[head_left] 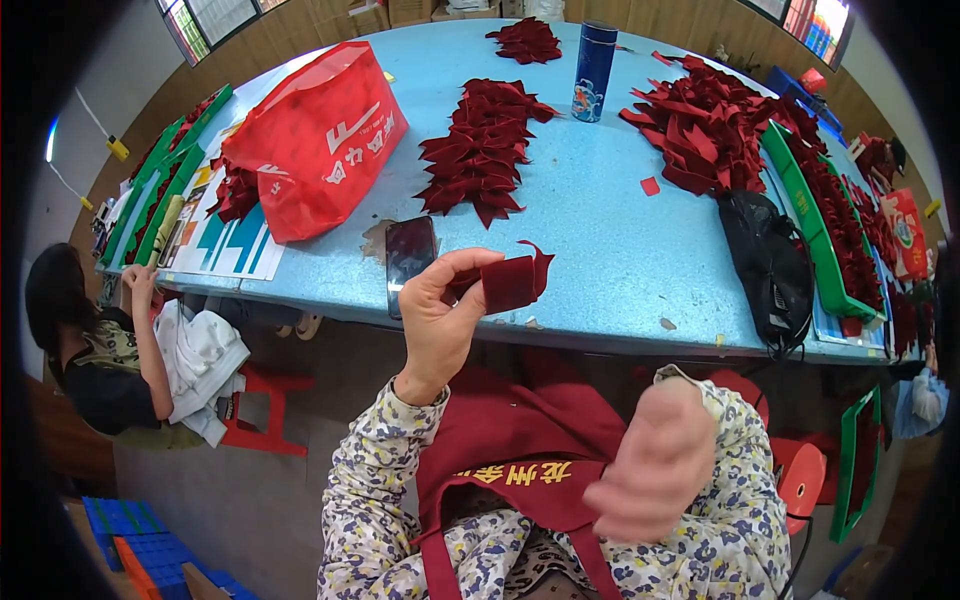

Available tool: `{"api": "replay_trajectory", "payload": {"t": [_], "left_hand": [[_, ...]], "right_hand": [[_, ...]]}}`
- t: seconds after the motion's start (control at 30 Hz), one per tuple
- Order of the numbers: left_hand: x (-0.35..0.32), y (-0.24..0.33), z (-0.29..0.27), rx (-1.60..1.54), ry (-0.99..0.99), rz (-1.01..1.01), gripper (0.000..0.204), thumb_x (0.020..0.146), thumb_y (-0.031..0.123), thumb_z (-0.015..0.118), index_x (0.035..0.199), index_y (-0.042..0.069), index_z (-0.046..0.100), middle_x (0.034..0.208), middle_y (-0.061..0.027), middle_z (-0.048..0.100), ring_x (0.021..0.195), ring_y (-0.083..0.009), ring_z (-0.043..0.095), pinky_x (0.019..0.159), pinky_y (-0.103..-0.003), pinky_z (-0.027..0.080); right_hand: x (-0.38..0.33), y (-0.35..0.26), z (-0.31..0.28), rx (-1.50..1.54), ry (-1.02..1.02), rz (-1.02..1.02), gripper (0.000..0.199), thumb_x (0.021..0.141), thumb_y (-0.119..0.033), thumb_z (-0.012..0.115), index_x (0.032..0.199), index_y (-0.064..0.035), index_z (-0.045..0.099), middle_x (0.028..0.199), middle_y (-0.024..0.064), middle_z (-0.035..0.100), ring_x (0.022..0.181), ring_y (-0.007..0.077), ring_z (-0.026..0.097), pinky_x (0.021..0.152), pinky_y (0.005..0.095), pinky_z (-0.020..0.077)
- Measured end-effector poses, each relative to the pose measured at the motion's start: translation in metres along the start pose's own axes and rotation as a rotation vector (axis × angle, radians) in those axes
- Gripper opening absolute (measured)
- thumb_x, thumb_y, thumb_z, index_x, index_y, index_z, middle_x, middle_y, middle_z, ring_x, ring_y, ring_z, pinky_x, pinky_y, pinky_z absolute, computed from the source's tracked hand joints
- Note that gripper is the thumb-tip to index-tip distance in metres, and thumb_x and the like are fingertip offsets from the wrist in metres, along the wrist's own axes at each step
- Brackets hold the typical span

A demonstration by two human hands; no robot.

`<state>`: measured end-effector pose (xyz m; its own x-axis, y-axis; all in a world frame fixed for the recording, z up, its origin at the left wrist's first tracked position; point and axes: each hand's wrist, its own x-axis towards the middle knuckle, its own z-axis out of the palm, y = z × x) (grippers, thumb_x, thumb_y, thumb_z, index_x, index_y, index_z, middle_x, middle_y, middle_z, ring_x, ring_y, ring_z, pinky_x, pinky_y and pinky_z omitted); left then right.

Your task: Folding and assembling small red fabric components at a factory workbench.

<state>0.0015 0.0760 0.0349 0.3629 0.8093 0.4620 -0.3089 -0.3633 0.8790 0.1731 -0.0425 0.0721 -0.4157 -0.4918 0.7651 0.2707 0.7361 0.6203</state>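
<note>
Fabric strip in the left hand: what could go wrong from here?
Possible risks:
1. The dark-red fabric strip is pinched by the left hand alone, with the blurred right hand apart from it, so it might slip or spring open.
2. The smartphone lies close to the table's near edge, beside the left hand; a nudge could push it off.
3. The tall, narrow blue tumbler stands upright and might tip if bumped.

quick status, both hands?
Left hand: closed, pinching a folded dark red fabric piece.
Right hand: blurred; grip can't be told.
</note>
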Motion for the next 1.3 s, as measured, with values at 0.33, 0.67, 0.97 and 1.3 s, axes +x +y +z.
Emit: {"api": "replay_trajectory", "payload": {"t": [0.33, 0.67, 0.97, 1.3], "left_hand": [[-0.003, 0.006, 0.011, -0.049, -0.047, -0.013, 0.021, 0.082, -0.002, 0.063, 0.102, -0.004, 0.057, 0.093, -0.0053, 0.062, 0.084, -0.0105, 0.061, 0.075, -0.022, 0.049], [-0.008, -0.008, 0.012, 0.005, -0.100, -0.040, 0.019, 0.081, -0.002, 0.063, 0.099, -0.003, 0.056, 0.092, -0.0056, 0.062, 0.083, -0.0110, 0.061, 0.074, -0.023, 0.050], [-0.012, -0.008, 0.009, -0.058, -0.099, -0.189, 0.015, 0.081, -0.001, 0.062, 0.096, -0.001, 0.058, 0.087, -0.0031, 0.062, 0.079, -0.0075, 0.059, 0.068, -0.020, 0.049], [-0.008, -0.016, 0.005, -0.147, -0.120, -0.328, 0.012, 0.084, 0.004, 0.060, 0.096, 0.001, 0.060, 0.087, -0.0008, 0.061, 0.074, -0.0036, 0.056, 0.063, -0.017, 0.046]], "right_hand": [[-0.052, 0.053, 0.004, 0.170, -0.162, 1.251, 0.020, 0.080, -0.010, 0.060, 0.098, -0.0009, 0.058, 0.089, 0.0097, 0.063, 0.081, 0.0223, 0.059, 0.075, 0.0329, 0.0453], [-0.058, 0.047, 0.013, 0.602, -0.247, 1.646, 0.018, 0.081, -0.016, 0.066, 0.088, -0.0002, 0.060, 0.085, 0.0050, 0.060, 0.081, 0.0125, 0.056, 0.075, 0.0262, 0.0432], [-0.064, 0.044, 0.018, 0.783, -0.228, 1.870, 0.018, 0.078, -0.015, 0.070, 0.085, -0.0007, 0.060, 0.080, 0.0004, 0.059, 0.077, 0.0083, 0.054, 0.071, 0.0233, 0.0437], [-0.073, 0.044, 0.019, 0.729, -0.265, 1.808, 0.018, 0.076, -0.013, 0.071, 0.084, -0.0011, 0.062, 0.075, -0.0005, 0.059, 0.073, 0.0069, 0.053, 0.072, 0.0240, 0.0444]]}}
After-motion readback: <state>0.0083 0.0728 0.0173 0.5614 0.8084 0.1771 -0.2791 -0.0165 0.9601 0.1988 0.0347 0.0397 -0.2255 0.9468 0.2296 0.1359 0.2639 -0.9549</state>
